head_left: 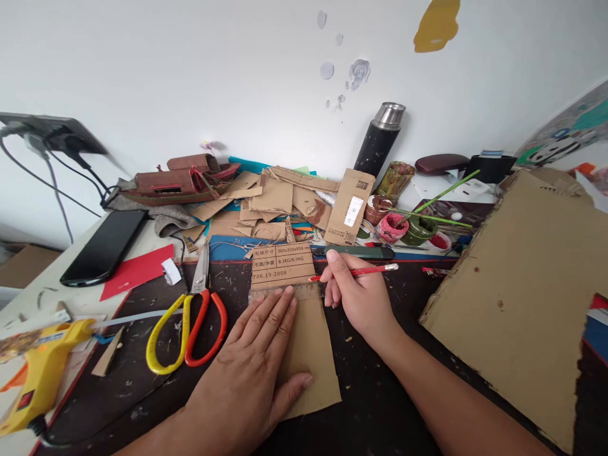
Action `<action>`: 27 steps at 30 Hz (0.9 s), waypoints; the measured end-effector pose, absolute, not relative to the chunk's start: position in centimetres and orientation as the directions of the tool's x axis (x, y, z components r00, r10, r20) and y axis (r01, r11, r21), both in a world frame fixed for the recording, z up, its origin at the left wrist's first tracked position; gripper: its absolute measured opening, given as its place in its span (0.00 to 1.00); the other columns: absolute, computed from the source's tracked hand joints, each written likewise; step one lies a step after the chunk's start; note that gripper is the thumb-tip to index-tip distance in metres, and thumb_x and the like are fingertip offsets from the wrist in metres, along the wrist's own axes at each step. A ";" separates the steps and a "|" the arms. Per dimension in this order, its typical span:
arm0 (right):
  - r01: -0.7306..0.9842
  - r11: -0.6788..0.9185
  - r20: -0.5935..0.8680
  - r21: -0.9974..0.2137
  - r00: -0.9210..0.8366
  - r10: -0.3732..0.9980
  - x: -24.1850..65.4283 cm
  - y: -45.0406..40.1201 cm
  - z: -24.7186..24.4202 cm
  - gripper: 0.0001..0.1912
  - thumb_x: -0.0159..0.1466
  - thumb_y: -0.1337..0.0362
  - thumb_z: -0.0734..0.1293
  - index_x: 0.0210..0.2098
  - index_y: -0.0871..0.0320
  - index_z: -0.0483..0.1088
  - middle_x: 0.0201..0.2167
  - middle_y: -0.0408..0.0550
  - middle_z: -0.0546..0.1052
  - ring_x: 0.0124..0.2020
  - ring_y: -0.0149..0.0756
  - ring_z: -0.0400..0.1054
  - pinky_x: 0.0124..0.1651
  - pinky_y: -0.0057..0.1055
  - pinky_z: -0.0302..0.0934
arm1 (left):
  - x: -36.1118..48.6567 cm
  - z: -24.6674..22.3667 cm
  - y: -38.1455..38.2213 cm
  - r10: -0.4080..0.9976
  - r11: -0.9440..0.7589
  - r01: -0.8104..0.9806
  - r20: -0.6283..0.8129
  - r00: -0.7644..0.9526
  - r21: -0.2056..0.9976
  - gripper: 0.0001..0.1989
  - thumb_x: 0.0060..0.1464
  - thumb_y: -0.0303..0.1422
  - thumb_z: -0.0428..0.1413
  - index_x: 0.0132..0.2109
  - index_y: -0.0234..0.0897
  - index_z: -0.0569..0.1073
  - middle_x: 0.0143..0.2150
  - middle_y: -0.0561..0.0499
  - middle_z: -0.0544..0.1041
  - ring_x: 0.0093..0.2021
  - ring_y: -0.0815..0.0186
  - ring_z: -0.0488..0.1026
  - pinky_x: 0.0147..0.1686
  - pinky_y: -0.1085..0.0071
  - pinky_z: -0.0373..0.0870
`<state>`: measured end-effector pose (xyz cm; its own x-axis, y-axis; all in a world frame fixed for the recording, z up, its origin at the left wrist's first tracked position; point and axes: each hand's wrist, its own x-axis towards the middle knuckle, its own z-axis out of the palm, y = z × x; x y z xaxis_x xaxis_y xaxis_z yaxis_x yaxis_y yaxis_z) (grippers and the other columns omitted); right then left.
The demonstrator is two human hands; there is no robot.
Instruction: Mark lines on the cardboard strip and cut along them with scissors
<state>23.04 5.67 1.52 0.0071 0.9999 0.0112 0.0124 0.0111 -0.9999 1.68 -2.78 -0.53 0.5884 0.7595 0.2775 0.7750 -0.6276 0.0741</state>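
Note:
A strip of printed cardboard point(311, 354) lies lengthwise on the dark work surface. Across it rests a clear ruler point(306, 292), pressed down by my left hand point(259, 348), whose fingers are stretched out flat over the ruler and cardboard. My right hand point(356, 291) grips a red pencil point(373, 270), its tip at the cardboard's right edge just above the ruler. Behind that hand lies a dark green utility knife point(375, 252). Left of my left hand are scissors point(187, 329) with yellow and red handles.
A yellow glue gun point(47, 367) and black phone point(107, 247) lie left. Cardboard scraps point(270, 196) and a model boat point(175, 180) sit behind. Paint jars point(393, 227) and a black thermos point(379, 142) stand back right. A large cardboard sheet point(513, 304) fills the right.

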 end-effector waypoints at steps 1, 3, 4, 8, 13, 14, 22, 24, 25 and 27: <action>0.014 0.011 0.011 -1.000 0.008 1.000 23.0 5.7 1.5 0.34 0.69 0.31 0.69 0.26 0.55 0.73 0.12 0.36 0.64 0.14 0.32 0.67 0.20 0.26 0.60 | 1.7 -0.5 -2.8 0.759 -0.628 0.775 0.279 0.589 0.075 0.46 0.76 0.54 0.49 0.84 0.32 0.43 0.82 0.40 0.61 0.79 0.47 0.61 0.74 0.50 0.61; 0.017 0.014 0.014 -1.000 0.010 1.000 23.0 5.7 1.5 0.34 0.69 0.31 0.69 0.26 0.55 0.72 0.12 0.36 0.64 0.14 0.32 0.67 0.19 0.26 0.60 | 1.7 -0.6 -2.8 0.756 -0.629 0.774 0.285 0.589 0.072 0.45 0.76 0.54 0.48 0.84 0.32 0.43 0.82 0.40 0.62 0.79 0.48 0.61 0.74 0.50 0.60; 0.019 0.015 0.015 -1.000 0.010 1.000 23.1 5.7 1.5 0.34 0.69 0.31 0.69 0.26 0.55 0.72 0.12 0.36 0.64 0.14 0.32 0.67 0.19 0.26 0.60 | 1.7 -0.6 -2.8 0.756 -0.629 0.774 0.287 0.588 0.072 0.45 0.76 0.54 0.48 0.84 0.32 0.43 0.82 0.40 0.62 0.79 0.48 0.61 0.75 0.50 0.60; 0.036 0.009 0.009 -0.999 0.012 1.000 23.1 5.7 1.5 0.34 0.69 0.30 0.68 0.26 0.54 0.72 0.11 0.36 0.64 0.14 0.33 0.67 0.19 0.27 0.60 | 1.8 -0.7 -2.8 0.758 -0.628 0.774 0.294 0.583 0.083 0.45 0.76 0.54 0.48 0.85 0.33 0.42 0.81 0.40 0.63 0.78 0.47 0.62 0.74 0.50 0.60; 0.037 0.014 0.014 -0.999 0.002 1.000 23.0 5.7 1.4 0.34 0.70 0.31 0.69 0.26 0.55 0.73 0.12 0.36 0.65 0.14 0.32 0.67 0.19 0.26 0.59 | 1.8 -0.6 -2.8 0.754 -0.632 0.772 0.292 0.589 0.074 0.46 0.76 0.54 0.48 0.85 0.32 0.41 0.81 0.40 0.62 0.79 0.48 0.62 0.74 0.50 0.60; 0.034 0.017 0.017 -0.999 0.001 1.000 23.0 5.7 1.4 0.34 0.70 0.31 0.69 0.26 0.55 0.73 0.12 0.36 0.65 0.14 0.32 0.67 0.20 0.26 0.59 | 1.8 -0.6 -2.8 0.753 -0.632 0.772 0.293 0.589 0.071 0.46 0.76 0.54 0.48 0.85 0.32 0.42 0.81 0.40 0.62 0.79 0.48 0.61 0.74 0.50 0.60; 0.020 0.024 0.024 -1.000 -0.001 1.000 23.1 5.7 1.3 0.34 0.70 0.32 0.69 0.26 0.55 0.73 0.11 0.36 0.65 0.14 0.31 0.67 0.20 0.26 0.59 | 1.8 -0.6 -2.8 0.753 -0.630 0.775 0.291 0.590 0.057 0.45 0.77 0.54 0.47 0.84 0.31 0.44 0.81 0.40 0.63 0.78 0.48 0.61 0.74 0.50 0.59; 0.014 0.024 0.024 -1.000 -0.003 1.000 23.1 5.7 1.3 0.34 0.70 0.32 0.69 0.26 0.55 0.73 0.11 0.36 0.65 0.14 0.31 0.66 0.20 0.26 0.59 | 1.8 -0.5 -2.8 0.753 -0.629 0.776 0.289 0.592 0.050 0.44 0.77 0.54 0.46 0.84 0.31 0.44 0.81 0.40 0.62 0.79 0.48 0.61 0.74 0.50 0.58; 0.011 0.024 0.024 -1.000 -0.004 1.000 23.1 5.8 1.3 0.34 0.70 0.32 0.69 0.26 0.55 0.73 0.11 0.36 0.64 0.13 0.31 0.66 0.20 0.26 0.58 | 1.8 -0.5 -2.8 0.751 -0.630 0.775 0.289 0.594 0.044 0.44 0.77 0.54 0.46 0.84 0.30 0.45 0.81 0.40 0.62 0.79 0.49 0.61 0.74 0.50 0.57; 0.011 0.027 0.027 -1.000 -0.009 1.000 23.0 5.8 1.2 0.34 0.70 0.32 0.69 0.26 0.55 0.73 0.11 0.36 0.65 0.13 0.31 0.66 0.20 0.26 0.58 | 1.8 -0.5 -2.8 0.748 -0.632 0.775 0.288 0.598 0.032 0.43 0.78 0.54 0.45 0.84 0.29 0.46 0.82 0.40 0.62 0.79 0.49 0.60 0.75 0.51 0.55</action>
<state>23.05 5.80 1.16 -0.0092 0.9996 0.0269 0.0115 0.0270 -0.9996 1.78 -2.76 -0.52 0.5977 0.7480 0.2885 0.7747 -0.6315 0.0323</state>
